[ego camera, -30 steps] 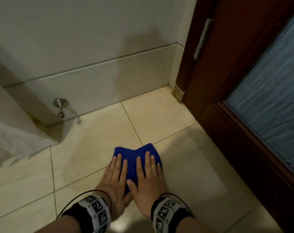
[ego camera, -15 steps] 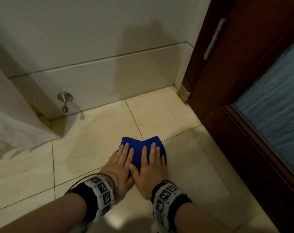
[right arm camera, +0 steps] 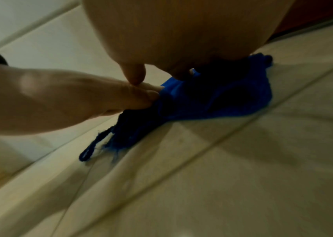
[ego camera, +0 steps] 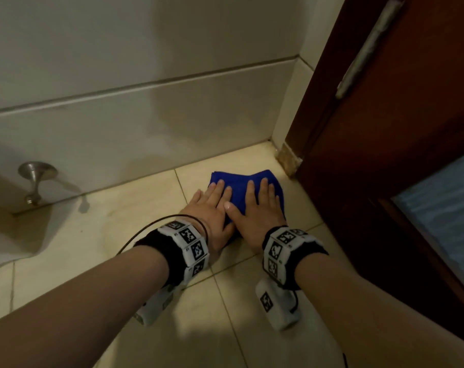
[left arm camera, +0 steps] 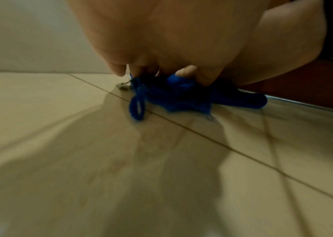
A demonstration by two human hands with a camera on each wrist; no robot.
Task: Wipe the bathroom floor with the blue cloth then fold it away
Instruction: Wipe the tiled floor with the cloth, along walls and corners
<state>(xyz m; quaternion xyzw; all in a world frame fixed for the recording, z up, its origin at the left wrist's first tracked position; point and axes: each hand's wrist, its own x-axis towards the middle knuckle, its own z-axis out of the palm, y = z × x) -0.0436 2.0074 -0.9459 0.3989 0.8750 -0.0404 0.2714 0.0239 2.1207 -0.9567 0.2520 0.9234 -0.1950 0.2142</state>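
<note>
The blue cloth (ego camera: pixel 238 181) lies bunched on the beige tiled floor (ego camera: pixel 119 229), close to the corner by the door. Both hands press flat on it with straight fingers, side by side. My left hand (ego camera: pixel 209 205) covers the cloth's left part and my right hand (ego camera: pixel 257 205) covers its right part. The right thumb lies against the left hand's fingers. In the left wrist view the cloth (left arm camera: pixel 173 97) shows under the palm, with a blue hanging loop (left arm camera: pixel 137 109) trailing on the tile. In the right wrist view the cloth (right arm camera: pixel 212 102) spreads under the palm, and the loop (right arm camera: pixel 94 147) trails toward the camera.
A dark wooden door (ego camera: pixel 398 155) with a frosted glass pane (ego camera: pixel 443 216) stands right of the cloth. The tiled wall (ego camera: pixel 145 115) runs along the back, with a metal door stopper (ego camera: pixel 35 181) at left. White fabric (ego camera: pixel 2 240) lies on the floor far left.
Both hands have pushed the blue cloth forward across the tiles, away from me, toward the wall and the corner by the door. The arms are stretched further out.
</note>
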